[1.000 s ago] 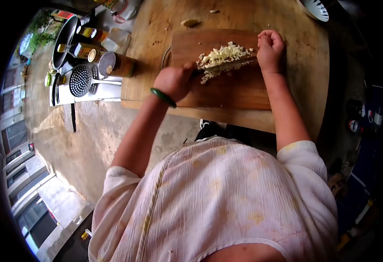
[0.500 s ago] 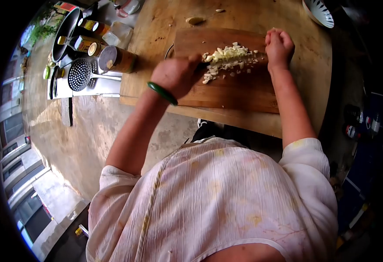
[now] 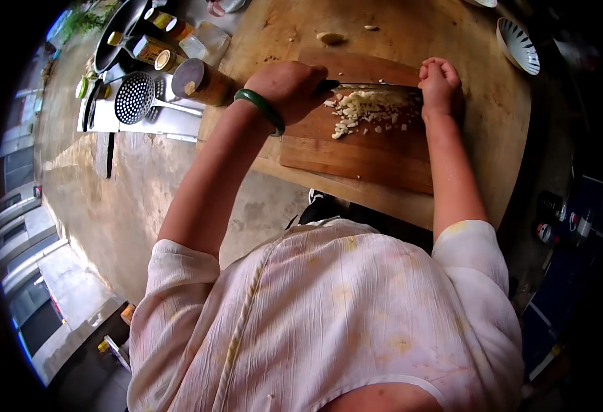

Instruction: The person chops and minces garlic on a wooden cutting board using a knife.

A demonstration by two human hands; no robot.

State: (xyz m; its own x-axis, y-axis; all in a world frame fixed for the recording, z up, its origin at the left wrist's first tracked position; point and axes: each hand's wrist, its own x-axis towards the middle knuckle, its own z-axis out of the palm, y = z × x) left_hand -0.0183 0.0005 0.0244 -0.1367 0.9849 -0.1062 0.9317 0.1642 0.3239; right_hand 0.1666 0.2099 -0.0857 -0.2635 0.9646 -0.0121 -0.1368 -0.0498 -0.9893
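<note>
My left hand (image 3: 289,88), with a green bangle at its wrist, is closed around the dark handle of a knife (image 3: 377,87). The blade runs level across to my right hand (image 3: 441,86), whose curled fingers close at the tip end; their exact hold is partly hidden. Below the blade, chopped pale pieces that look like garlic (image 3: 366,110) lie heaped and scattered on a wooden cutting board (image 3: 356,158). The blade's edge is over the far side of the pile.
The board rests on a wooden table (image 3: 274,34). A pale lump (image 3: 330,38) lies beyond it, and a patterned bowl (image 3: 519,47) stands far right. At left are a lidded jar (image 3: 202,82), a skimmer (image 3: 136,98), several bottles and a dark pan (image 3: 112,34).
My left hand has moved away from my body with the knife, whose blade now shows along the far side of the pile. My right hand stays at the tip end. The whole view has shifted slightly.
</note>
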